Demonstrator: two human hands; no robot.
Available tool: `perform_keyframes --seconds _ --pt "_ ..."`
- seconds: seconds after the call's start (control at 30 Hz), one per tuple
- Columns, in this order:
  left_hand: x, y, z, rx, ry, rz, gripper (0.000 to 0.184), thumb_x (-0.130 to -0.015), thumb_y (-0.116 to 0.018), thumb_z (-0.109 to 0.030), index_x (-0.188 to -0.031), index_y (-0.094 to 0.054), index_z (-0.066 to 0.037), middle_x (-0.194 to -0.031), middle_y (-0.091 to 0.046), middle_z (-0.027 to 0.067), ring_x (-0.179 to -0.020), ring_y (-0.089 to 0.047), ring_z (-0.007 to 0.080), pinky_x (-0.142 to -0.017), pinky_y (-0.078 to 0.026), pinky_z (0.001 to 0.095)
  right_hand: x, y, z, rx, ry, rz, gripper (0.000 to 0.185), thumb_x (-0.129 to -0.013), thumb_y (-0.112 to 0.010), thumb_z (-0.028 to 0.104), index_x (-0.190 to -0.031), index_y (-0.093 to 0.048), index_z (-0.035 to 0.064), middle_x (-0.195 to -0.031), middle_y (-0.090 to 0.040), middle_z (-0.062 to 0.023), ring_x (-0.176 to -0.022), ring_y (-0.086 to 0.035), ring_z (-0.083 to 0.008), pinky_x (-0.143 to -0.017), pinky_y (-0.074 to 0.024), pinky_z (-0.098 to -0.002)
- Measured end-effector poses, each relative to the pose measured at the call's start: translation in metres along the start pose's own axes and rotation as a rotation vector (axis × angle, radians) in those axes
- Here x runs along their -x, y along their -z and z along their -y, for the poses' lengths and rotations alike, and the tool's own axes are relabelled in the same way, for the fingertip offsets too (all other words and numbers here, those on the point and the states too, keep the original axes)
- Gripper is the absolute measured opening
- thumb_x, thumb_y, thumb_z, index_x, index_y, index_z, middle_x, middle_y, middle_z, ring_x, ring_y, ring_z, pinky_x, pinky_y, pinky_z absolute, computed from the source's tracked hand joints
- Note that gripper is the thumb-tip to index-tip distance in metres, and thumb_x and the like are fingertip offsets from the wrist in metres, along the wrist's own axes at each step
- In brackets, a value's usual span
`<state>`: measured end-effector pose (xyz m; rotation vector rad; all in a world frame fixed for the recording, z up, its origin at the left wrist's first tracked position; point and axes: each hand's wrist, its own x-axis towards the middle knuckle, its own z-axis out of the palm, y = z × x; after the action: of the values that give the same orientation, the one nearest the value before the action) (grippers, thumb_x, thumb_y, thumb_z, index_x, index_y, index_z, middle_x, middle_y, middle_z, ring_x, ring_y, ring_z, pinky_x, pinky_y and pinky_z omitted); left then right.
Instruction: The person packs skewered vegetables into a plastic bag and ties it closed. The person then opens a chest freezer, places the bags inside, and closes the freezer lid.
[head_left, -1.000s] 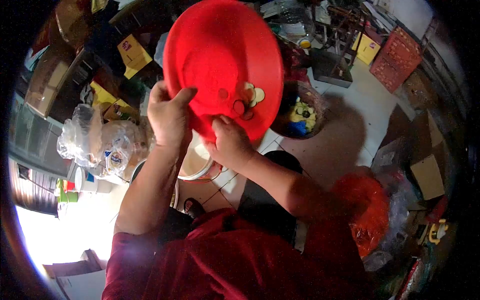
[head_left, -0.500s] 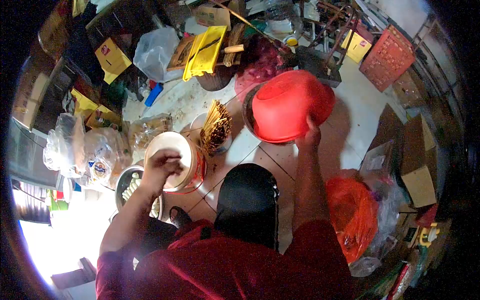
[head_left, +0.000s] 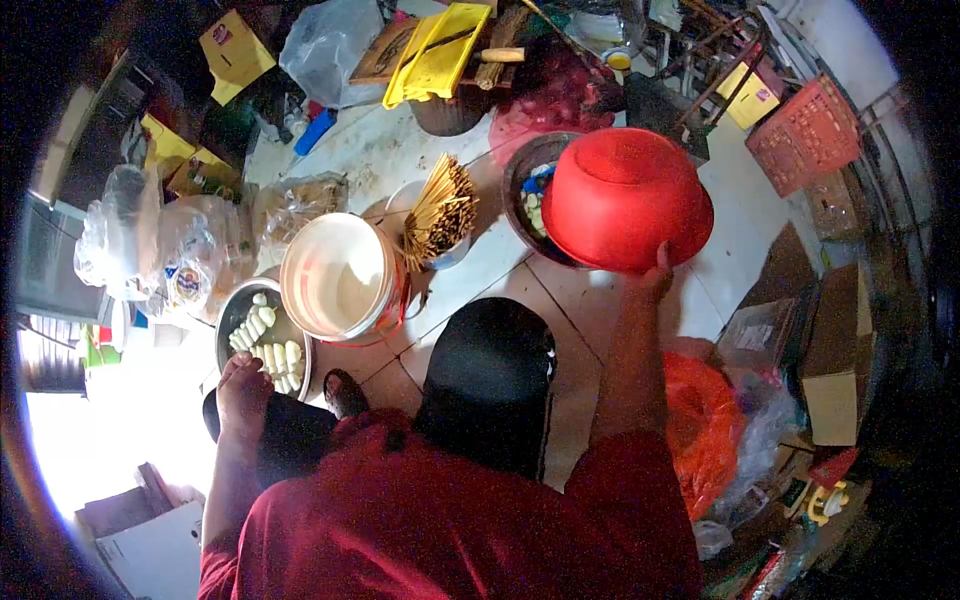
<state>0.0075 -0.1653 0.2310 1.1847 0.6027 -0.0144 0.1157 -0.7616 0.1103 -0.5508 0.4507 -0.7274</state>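
While the left hand (head_left: pixel 243 395) at eight o'clock curls near a round grey metal bowl (head_left: pixel 286 325) of oblong white pieces (head_left: pixel 280 360) — grip indeterminable — the right hand (head_left: pixel 650 278) pinches the rim of an upturned red plastic basin (head_left: pixel 628 195) at two o'clock, best held firmly.

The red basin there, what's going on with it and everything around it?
A seated person's right hand grips the red basin by its rim, underside showing, beside and partly over a dark tub of cut pieces. The left hand is at the edge of a metal bowl of white pieces; whether it holds one is unclear. A pale bucket stands between.
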Motion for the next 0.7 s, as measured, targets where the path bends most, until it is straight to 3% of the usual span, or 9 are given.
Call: perform_keyframes --seconds 0.07,0.13,0.27,0.33,0.47,0.53,0.6,0.7 --pt "0.006 -0.014 0.002 -0.095 -0.007 -0.053 0.010 -0.083 -0.057 -0.005 -0.091 -0.056 -0.009 -0.077 -0.056 0.0019 -0.061 -0.056 0.0152 -0.053 -0.046 0.0257 0.005 -0.007 0.005 0.054 0.022 -0.052 0.062 -0.082 -0.059 0.025 -0.136 -0.036 0.0054 -0.135 -0.043 -0.0146 -0.122 -0.042 -0.0371 -0.102 -0.0351 -0.0553" --pt "0.007 -0.014 0.005 -0.084 -0.028 -0.001 0.009 -0.083 -0.058 -0.006 -0.092 -0.056 -0.009 -0.079 -0.056 0.0022 -0.062 -0.056 0.0155 -0.055 -0.046 0.0262 -0.001 -0.006 0.018 -0.051 -0.036 0.306 0.059 -0.086 -0.057 0.026 -0.136 -0.035 0.0051 -0.136 -0.043 -0.0142 -0.122 -0.043 -0.0345 -0.101 -0.0342 -0.0560" --pt "0.004 -0.014 0.009 0.047 0.013 0.003 0.010 -0.084 -0.057 -0.005 -0.093 -0.056 -0.008 -0.081 -0.057 0.0029 -0.062 -0.055 0.0160 -0.056 -0.047 0.0265 0.004 -0.026 0.049 -0.130 -0.052 0.279 0.058 -0.087 -0.055 0.028 -0.136 -0.035 0.0049 -0.136 -0.042 -0.0139 -0.122 -0.043 -0.0346 -0.100 -0.0345 -0.0561" --pt "0.005 -0.014 0.010 0.072 -0.003 0.017 0.011 -0.084 -0.057 -0.004 -0.094 -0.056 -0.008 -0.082 -0.057 0.0032 -0.063 -0.055 0.0162 -0.057 -0.047 0.0266 0.007 -0.026 0.057 -0.209 -0.027 0.420 0.055 -0.088 -0.053 0.026 -0.136 -0.036 0.0048 -0.136 -0.043 -0.0137 -0.121 -0.044 -0.0347 -0.100 -0.0346 -0.0557" --pt "0.013 -0.013 0.010 0.062 0.058 0.046 0.012 -0.083 -0.056 -0.003 -0.094 -0.056 -0.007 -0.082 -0.057 0.0037 -0.065 -0.056 0.0168 -0.059 -0.048 0.0272 -0.007 0.015 0.033 0.035 0.022 0.262 0.054 -0.089 -0.053 0.026 -0.136 -0.036 0.0057 -0.135 -0.043 -0.0138 -0.121 -0.044 -0.0356 -0.101 -0.0344 -0.0559" --pt "0.016 -0.010 0.011 0.033 0.082 0.052 0.012 -0.083 -0.057 -0.003 -0.094 -0.057 -0.007 -0.082 -0.057 0.0037 -0.066 -0.056 0.0169 -0.060 -0.048 0.0274 0.004 0.007 0.024 0.066 -0.009 0.042 0.055 -0.088 -0.054 0.027 -0.136 -0.036 0.0055 -0.135 -0.044 -0.0139 -0.120 -0.044 -0.0364 -0.100 -0.0350 -0.0558" --pt "0.018 -0.008 0.013 0.044 0.057 0.013 0.012 -0.083 -0.057 -0.004 -0.094 -0.057 -0.008 -0.082 -0.057 0.0040 -0.066 -0.056 0.0174 -0.060 -0.047 0.0277 0.011 -0.008 0.031 0.142 0.016 0.027 0.056 -0.088 -0.054 0.027 -0.136 -0.036 0.0044 -0.135 -0.044 -0.0139 -0.120 -0.044 -0.0369 -0.100 -0.0351 -0.0556" --pt "0.014 -0.004 0.015 0.055 0.044 -0.094 0.012 -0.083 -0.057 -0.006 -0.095 -0.057 -0.009 -0.082 -0.057 0.0039 -0.065 -0.056 0.0179 -0.059 -0.047 0.0281 0.017 -0.024 0.044 0.064 -0.180 0.099 0.055 -0.088 -0.053 0.026 -0.136 -0.036 0.0039 -0.135 -0.043 -0.0138 -0.120 -0.044 -0.0370 -0.099 -0.0353 -0.0554"
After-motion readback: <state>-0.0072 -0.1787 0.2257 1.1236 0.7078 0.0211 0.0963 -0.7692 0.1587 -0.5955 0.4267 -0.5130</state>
